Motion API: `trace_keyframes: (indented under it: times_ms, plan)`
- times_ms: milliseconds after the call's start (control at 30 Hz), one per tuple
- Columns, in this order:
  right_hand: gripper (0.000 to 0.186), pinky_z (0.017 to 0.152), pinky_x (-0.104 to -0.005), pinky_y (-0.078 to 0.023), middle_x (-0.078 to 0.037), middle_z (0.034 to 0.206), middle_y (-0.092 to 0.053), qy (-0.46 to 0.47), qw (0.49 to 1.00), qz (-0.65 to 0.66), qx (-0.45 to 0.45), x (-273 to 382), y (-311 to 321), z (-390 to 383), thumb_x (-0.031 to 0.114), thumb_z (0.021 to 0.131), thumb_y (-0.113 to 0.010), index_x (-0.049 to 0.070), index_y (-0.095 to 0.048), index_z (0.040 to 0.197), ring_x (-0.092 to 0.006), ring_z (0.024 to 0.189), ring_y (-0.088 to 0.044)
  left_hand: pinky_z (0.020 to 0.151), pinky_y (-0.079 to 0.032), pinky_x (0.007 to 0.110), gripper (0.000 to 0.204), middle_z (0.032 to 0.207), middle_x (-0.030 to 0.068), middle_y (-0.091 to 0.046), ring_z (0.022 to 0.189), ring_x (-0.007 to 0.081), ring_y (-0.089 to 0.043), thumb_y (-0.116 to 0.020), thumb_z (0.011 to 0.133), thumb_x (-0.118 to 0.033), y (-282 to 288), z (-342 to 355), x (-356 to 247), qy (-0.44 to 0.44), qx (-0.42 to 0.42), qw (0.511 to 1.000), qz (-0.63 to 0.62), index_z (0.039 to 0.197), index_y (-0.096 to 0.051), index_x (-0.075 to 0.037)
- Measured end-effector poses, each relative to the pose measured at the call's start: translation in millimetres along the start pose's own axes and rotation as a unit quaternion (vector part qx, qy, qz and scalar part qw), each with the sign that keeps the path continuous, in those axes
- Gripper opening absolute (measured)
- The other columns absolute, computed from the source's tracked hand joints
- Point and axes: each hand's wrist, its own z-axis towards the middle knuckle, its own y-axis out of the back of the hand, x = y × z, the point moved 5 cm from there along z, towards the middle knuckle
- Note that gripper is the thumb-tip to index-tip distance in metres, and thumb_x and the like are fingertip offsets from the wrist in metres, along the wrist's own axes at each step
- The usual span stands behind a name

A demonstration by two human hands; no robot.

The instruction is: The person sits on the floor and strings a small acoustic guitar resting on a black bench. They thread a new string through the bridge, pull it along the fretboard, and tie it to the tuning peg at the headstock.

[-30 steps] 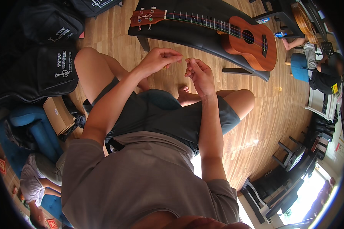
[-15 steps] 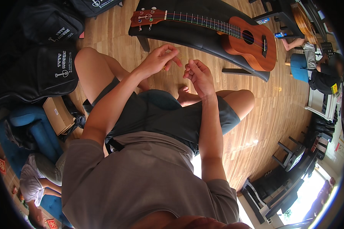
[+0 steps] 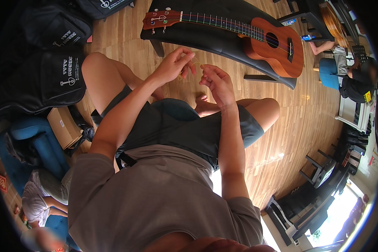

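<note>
A thin yellow string [image 3: 197, 62] arcs across the small gap between my two hands. Thumb and fingers of my left hand [image 3: 172, 67] are pinched on it, and small loops of the string show under those fingers. My right hand [image 3: 219, 87], its fingers curled in, pinches the other part of the string at the fingertips. Beyond both hands, a brown wooden ukulele [image 3: 259, 51] lies face up on a black padded bench [image 3: 214, 43]. Its head points left and coloured strings run along its neck. Neither hand touches the ukulele.
Black instrument bags [image 3: 50, 80] stand at the left, near a cardboard box [image 3: 64, 126] and a blue sofa [image 3: 42, 145] with a person on it. Another person sits on a blue stool [image 3: 328, 72] at the far right. My crossed bare legs lie below my hands.
The yellow string now shows as an arc between my hands, where it was barely visible before. My right hand's fingers have shifted slightly left; my left hand has hardly moved.
</note>
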Motion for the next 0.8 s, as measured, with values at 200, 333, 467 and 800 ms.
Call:
trace_keyframes:
  times_ms: [200, 333, 467, 800]
  plan:
    - [0.031, 0.078, -0.0308, -0.056, -0.005, 0.092, -0.066, 0.016, 1.0, -0.011, 0.015, 3.2, -3.7, -1.0, 0.008, 0.093, -0.07, -0.005, -0.063, 0.121, -0.0143, 0.082, -0.065, 0.057, -0.042, 0.023, 0.029, 0.081, 0.0095, -0.068, 0.06, 0.0088, -0.054, -0.05, 0.107, -0.034, 2.0, 0.8, -0.4, 0.023, -0.018, 0.999, -0.045, 0.114, -0.052, -0.005]
    - [0.026, 0.077, -0.0296, -0.056, -0.005, 0.092, -0.066, 0.023, 1.0, -0.018, -0.003, 1.4, 0.3, 0.0, 0.011, 0.094, -0.07, -0.003, -0.064, 0.115, -0.0139, 0.081, -0.065, 0.057, -0.042, 0.024, 0.031, 0.083, 0.0073, -0.067, 0.062, 0.0082, -0.054, -0.051, 0.106, -0.034, -0.1, 0.0, -0.4, 0.021, 0.014, 1.0, -0.019, 0.114, -0.056, -0.004]
    - [0.024, 0.075, -0.0287, -0.055, -0.005, 0.089, -0.065, 0.017, 1.0, 0.005, -0.022, -0.4, 3.2, 0.6, 0.014, 0.095, -0.07, -0.002, -0.065, 0.112, -0.0133, 0.078, -0.064, 0.058, -0.044, 0.024, 0.029, 0.083, 0.0048, -0.067, 0.065, 0.0078, -0.055, -0.056, 0.105, -0.03, -4.5, -2.2, -6.1, 0.028, 0.036, 0.999, -0.006, 0.111, -0.062, -0.003]
    - [0.026, 0.076, -0.0292, -0.055, -0.005, 0.088, -0.066, 0.011, 1.0, 0.016, -0.001, -2.7, 5.3, 3.2, 0.015, 0.096, -0.068, -0.005, -0.066, 0.113, -0.0144, 0.079, -0.065, 0.065, -0.049, 0.024, 0.027, 0.085, 0.0027, -0.068, 0.077, 0.0081, -0.061, -0.065, 0.1, -0.028, -4.7, -4.5, -5.8, 0.03, 0.038, 0.998, 0.048, 0.11, -0.068, -0.003]
